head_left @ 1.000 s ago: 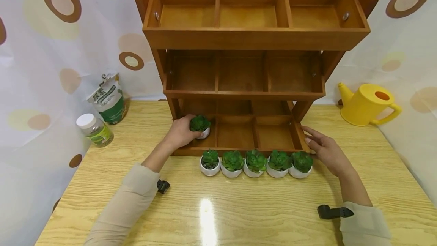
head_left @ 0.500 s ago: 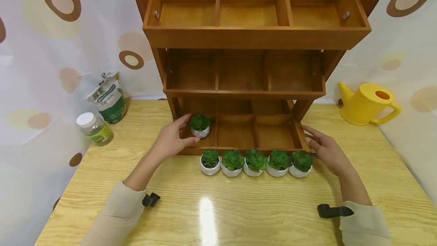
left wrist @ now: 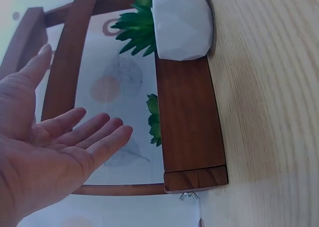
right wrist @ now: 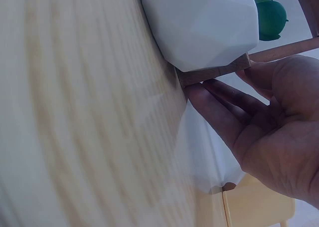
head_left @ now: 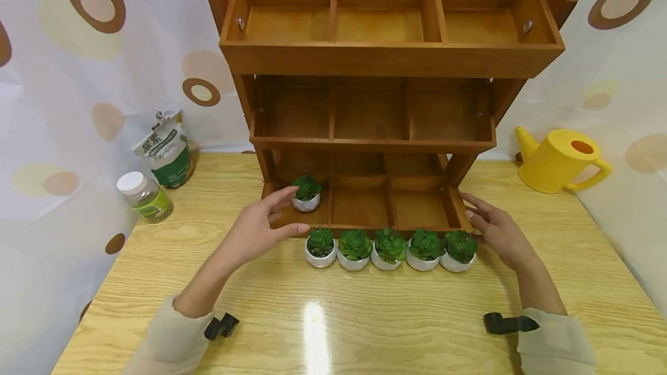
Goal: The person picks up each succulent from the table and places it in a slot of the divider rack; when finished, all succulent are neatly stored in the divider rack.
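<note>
My left hand (head_left: 255,228), thumb spread from the fingers, hovers beside a potted succulent (head_left: 306,203) at left; my right hand (head_left: 497,232) pinches the wooden rack's (head_left: 385,61) near right corner.

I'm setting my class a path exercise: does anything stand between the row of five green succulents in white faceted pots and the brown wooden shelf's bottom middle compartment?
Yes: a low brown wooden front board runs between the potted succulents and that compartment. Nothing else visible blocks the way; lifting over seems needed.
</note>
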The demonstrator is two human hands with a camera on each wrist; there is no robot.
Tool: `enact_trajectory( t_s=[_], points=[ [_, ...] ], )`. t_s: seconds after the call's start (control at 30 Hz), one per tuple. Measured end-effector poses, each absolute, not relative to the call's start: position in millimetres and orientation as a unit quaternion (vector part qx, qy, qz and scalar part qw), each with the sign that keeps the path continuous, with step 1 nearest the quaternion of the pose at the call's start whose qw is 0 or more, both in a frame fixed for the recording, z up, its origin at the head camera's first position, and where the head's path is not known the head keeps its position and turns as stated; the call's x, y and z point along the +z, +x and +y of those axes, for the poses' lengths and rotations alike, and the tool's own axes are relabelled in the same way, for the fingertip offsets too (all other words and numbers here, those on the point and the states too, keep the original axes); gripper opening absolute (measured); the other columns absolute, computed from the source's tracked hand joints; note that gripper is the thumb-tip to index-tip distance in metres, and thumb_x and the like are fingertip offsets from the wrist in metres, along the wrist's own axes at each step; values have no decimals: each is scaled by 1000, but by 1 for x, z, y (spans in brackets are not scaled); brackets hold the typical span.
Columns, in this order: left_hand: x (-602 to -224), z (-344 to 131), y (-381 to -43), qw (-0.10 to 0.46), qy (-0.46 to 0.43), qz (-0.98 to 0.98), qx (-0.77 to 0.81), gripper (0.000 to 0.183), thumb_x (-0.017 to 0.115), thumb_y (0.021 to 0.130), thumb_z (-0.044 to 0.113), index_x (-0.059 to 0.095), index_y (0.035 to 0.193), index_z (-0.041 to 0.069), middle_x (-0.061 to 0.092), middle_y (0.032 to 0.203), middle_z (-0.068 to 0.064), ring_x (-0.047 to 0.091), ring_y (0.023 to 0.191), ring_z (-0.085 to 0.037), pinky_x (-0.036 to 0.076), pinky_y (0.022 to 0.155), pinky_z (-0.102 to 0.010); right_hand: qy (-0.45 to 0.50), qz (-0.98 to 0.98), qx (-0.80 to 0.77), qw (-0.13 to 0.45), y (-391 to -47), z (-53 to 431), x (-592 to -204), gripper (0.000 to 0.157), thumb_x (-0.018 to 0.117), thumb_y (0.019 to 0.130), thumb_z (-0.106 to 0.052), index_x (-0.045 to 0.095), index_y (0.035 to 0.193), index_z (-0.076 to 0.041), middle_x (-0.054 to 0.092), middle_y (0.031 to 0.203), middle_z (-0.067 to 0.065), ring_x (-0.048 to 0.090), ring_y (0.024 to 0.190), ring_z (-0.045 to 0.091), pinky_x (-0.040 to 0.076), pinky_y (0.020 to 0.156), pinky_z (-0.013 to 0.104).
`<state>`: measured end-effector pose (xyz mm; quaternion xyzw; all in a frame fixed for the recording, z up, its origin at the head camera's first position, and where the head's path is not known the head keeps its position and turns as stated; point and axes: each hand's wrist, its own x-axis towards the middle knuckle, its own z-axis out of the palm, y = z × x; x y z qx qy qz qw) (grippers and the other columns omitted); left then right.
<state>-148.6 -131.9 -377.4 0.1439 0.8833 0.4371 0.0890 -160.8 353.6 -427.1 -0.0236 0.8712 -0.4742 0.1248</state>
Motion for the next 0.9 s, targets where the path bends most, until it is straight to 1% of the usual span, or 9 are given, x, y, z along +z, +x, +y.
enact_trajectory(
  t_s=[0.13, 0.27, 0.4, 0.57, 0.73, 0.8, 0.9],
  points=[
    [-377, -132, -140, 95, 144, 879, 445, 82, 78, 85, 51, 44, 154, 23, 50, 155, -3, 53, 138, -36, 50, 107, -49, -26, 871, -475, 124, -162, 354, -428, 55, 33, 112, -31, 19, 164, -21, 30, 162, 28, 40, 143, 48, 55, 98, 48],
    [-380, -134, -134, 110, 141, 874, 452, 79, 80, 86, 44, 47, 152, 19, 53, 153, -4, 56, 135, -35, 49, 108, -47, -27, 871, -475, 125, -162, 355, -428, 55, 33, 112, -31, 19, 164, -21, 31, 162, 27, 41, 142, 46, 56, 97, 46],
    [-385, -136, -130, 118, 139, 870, 458, 75, 81, 86, 41, 50, 150, 16, 56, 149, -7, 59, 132, -31, 50, 108, -45, -26, 871, -475, 126, -162, 354, -428, 55, 33, 112, -31, 19, 164, -20, 30, 162, 28, 40, 143, 47, 56, 97, 46],
    [-390, -137, -127, 129, 150, 867, 458, 71, 80, 87, 39, 53, 148, 14, 59, 145, -9, 61, 129, -28, 51, 107, -44, -29, 871, -474, 124, -160, 354, -428, 54, 33, 112, -31, 19, 164, -21, 33, 161, 28, 42, 141, 46, 56, 97, 45],
    [-396, -139, -124, 140, 151, 869, 451, 71, 80, 87, 40, 54, 146, 12, 62, 142, -9, 62, 128, -29, 51, 106, -45, -35, 871, -475, 122, -160, 353, -429, 55, 33, 112, -31, 19, 164, -20, 34, 160, 28, 43, 140, 45, 56, 97, 46],
    [-398, -140, -123, 148, 146, 870, 447, 71, 80, 87, 42, 54, 146, 13, 62, 142, -8, 62, 128, -29, 52, 104, -46, -38, 870, -476, 121, -160, 353, -428, 55, 33, 112, -31, 19, 164, -20, 34, 159, 29, 45, 140, 42, 56, 97, 47],
    [-401, -141, -122, 159, 143, 872, 441, 71, 79, 87, 44, 54, 146, 14, 63, 141, -9, 62, 128, -31, 54, 102, -46, -34, 873, -472, 120, -160, 353, -428, 55, 34, 112, -32, 19, 164, -21, 36, 159, 27, 51, 137, 30, 57, 97, 44]
  ],
)
